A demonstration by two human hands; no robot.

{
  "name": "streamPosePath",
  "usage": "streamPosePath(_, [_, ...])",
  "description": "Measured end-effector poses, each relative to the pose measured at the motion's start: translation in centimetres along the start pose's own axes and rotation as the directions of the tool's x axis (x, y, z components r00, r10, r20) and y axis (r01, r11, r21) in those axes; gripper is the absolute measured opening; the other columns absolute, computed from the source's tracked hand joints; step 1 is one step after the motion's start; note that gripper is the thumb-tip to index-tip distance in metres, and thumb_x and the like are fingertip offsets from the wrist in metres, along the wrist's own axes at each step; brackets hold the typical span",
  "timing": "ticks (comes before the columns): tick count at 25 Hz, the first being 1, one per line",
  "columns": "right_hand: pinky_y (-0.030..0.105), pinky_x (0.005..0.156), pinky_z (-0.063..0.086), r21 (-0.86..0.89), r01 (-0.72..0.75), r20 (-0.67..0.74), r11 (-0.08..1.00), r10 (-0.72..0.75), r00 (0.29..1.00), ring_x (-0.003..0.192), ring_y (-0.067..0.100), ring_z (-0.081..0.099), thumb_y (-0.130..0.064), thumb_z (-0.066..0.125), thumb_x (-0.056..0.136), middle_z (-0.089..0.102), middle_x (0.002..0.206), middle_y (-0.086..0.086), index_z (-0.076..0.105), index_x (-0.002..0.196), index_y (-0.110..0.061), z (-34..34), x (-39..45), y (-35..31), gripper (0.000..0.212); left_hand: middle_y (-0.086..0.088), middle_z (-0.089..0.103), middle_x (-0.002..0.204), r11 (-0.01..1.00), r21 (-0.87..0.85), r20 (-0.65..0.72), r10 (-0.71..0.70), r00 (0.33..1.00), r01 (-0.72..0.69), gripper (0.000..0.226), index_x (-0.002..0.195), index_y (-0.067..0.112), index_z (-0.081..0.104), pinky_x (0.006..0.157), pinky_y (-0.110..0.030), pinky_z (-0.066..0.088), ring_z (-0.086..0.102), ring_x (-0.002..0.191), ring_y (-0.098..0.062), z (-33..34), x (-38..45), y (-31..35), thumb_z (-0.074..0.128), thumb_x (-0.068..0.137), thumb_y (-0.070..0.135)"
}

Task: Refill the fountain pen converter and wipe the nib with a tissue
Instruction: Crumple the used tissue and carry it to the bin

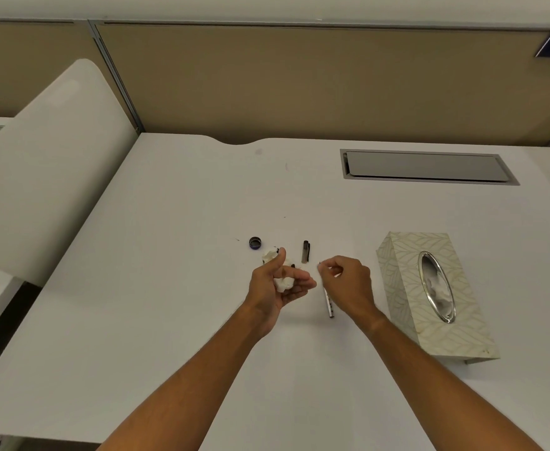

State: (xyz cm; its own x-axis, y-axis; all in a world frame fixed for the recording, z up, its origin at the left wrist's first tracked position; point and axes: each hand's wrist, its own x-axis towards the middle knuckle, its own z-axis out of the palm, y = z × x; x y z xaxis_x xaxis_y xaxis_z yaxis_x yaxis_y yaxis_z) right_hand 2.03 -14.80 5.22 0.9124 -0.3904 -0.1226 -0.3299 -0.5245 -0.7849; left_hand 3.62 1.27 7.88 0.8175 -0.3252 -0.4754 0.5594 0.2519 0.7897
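Note:
My right hand (348,283) pinches a silver fountain pen (328,302). Its dark nib tip pokes out past the fingertips and its barrel sticks out below the hand towards me. Just left of it, my left hand (276,288) cups a crumpled white tissue (284,283) in the palm, thumb raised; tissue and nib are a short gap apart. More crumpled tissue (268,255) lies on the desk behind the thumb. The dark pen cap (305,252) lies beyond the hands, and a small round dark lid (255,243) sits to its left. A dark object behind my left fingers is mostly hidden.
A patterned tissue box (407,255) with an oval silver opening stands to the right of my right hand. A grey cable hatch (423,167) is set into the white desk (169,288) at the back right. A white curved panel (49,164) rises on the left.

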Motion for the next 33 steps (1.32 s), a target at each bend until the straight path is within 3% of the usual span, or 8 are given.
streamPosePath(3, [0.027, 0.064, 0.051, 0.361, -0.180, 0.454, 0.915, -0.004, 0.891, 0.074, 0.018, 0.068, -0.039, 0.059, 0.094, 0.073, 0.081, 0.006, 0.076, 0.087, -0.011, -0.6, -0.1, -2.3, 0.033, -0.013, 0.070, 0.061, 0.995, 0.104, 0.064, 0.001, 0.998, -0.008, 0.066, 0.057, 0.004, 0.071, 0.072, -0.032, 0.056, 0.071, 0.067, -0.026, 0.5, -0.7, 0.2, 0.045, 0.091, 0.054])
streamPosePath(6, [0.025, 0.065, 0.054, 0.409, -0.248, 0.621, 0.878, -0.069, 0.781, 0.074, 0.016, 0.066, -0.049, 0.055, 0.095, 0.068, 0.079, 0.010, 0.072, 0.090, -0.003, -0.6, -0.4, -3.5, 0.050, -0.013, 0.066, 0.056, 0.979, 0.201, 0.132, -0.004, 0.991, -0.022, 0.069, 0.053, 0.004, 0.066, 0.067, -0.032, 0.056, 0.069, 0.062, -0.027, 0.6, -1.5, 0.1, 0.046, 0.082, 0.063])
streamPosePath(11, [0.022, 0.057, 0.053, 0.524, -0.289, 0.554, 0.801, -0.063, 0.830, 0.066, 0.016, 0.067, -0.021, 0.068, 0.091, 0.071, 0.073, 0.007, 0.074, 0.079, -0.009, -0.6, -1.1, -3.8, 0.018, -0.022, 0.073, 0.091, 0.988, 0.146, 0.303, -0.094, 0.948, 0.051, 0.077, 0.084, 0.002, 0.073, 0.078, -0.035, 0.053, 0.070, 0.090, -0.037, -0.9, -2.6, 0.3, 0.038, 0.081, 0.070])
streamPosePath(14, [0.026, 0.055, 0.056, 0.551, -0.307, 0.504, 0.776, -0.016, 0.864, 0.068, 0.020, 0.072, -0.007, 0.069, 0.088, 0.075, 0.079, 0.010, 0.077, 0.083, -0.011, -0.7, -1.5, -4.0, 0.011, -0.026, 0.065, 0.122, 0.988, -0.014, 0.403, -0.132, 0.906, 0.151, 0.084, 0.121, 0.008, 0.065, 0.089, -0.043, 0.052, 0.061, 0.114, -0.046, -2.8, -2.9, 0.5, 0.032, 0.083, 0.076])
streamPosePath(17, [0.027, 0.059, 0.057, 0.549, -0.268, 0.423, 0.792, 0.014, 0.906, 0.076, 0.024, 0.075, 0.007, 0.065, 0.084, 0.077, 0.086, 0.012, 0.077, 0.090, -0.009, -1.1, -1.9, -4.2, 0.021, -0.025, 0.056, 0.135, 0.963, -0.166, 0.450, -0.117, 0.885, 0.212, 0.080, 0.136, 0.021, 0.054, 0.095, -0.057, 0.049, 0.053, 0.121, -0.051, -4.6, -3.4, 0.6, 0.033, 0.083, 0.076])
streamPosePath(21, [0.023, 0.060, 0.056, 0.506, -0.133, 0.336, 0.852, -0.053, 0.940, 0.073, 0.017, 0.074, 0.010, 0.067, 0.083, 0.078, 0.079, 0.006, 0.078, 0.082, -0.012, -0.8, -2.6, -4.6, 0.025, -0.024, 0.063, 0.126, 0.980, -0.140, 0.336, -0.088, 0.938, 0.142, 0.062, 0.128, 0.022, 0.061, 0.090, -0.057, 0.052, 0.060, 0.113, -0.048, -5.3, -3.7, 0.5, 0.041, 0.088, 0.065])
streamPosePath(27, [0.023, 0.068, 0.058, 0.348, 0.010, 0.301, 0.938, -0.122, 0.946, 0.080, 0.019, 0.075, 0.014, 0.063, 0.081, 0.079, 0.081, 0.003, 0.080, 0.072, -0.025, 0.8, -4.0, -5.6, 0.043, -0.021, 0.073, 0.106, 0.998, -0.065, 0.028, -0.003, 1.000, 0.004, 0.020, 0.108, 0.006, 0.061, 0.072, -0.039, 0.061, 0.072, 0.092, -0.040, -6.4, -4.2, 0.2, 0.055, 0.097, 0.022])
streamPosePath(33, [0.023, 0.074, 0.059, 0.232, 0.113, 0.389, 0.966, -0.199, 0.900, 0.081, 0.011, 0.074, 0.004, 0.061, 0.082, 0.078, 0.081, -0.004, 0.080, 0.076, -0.023, 3.2, -5.7, -7.0, 0.034, -0.020, 0.075, 0.094, 0.989, 0.082, -0.133, 0.132, 0.982, -0.122, 0.021, 0.103, 0.006, 0.067, 0.072, -0.032, 0.060, 0.074, 0.088, -0.030, -8.5, -6.8, -0.4, 0.072, 0.086, 0.015])
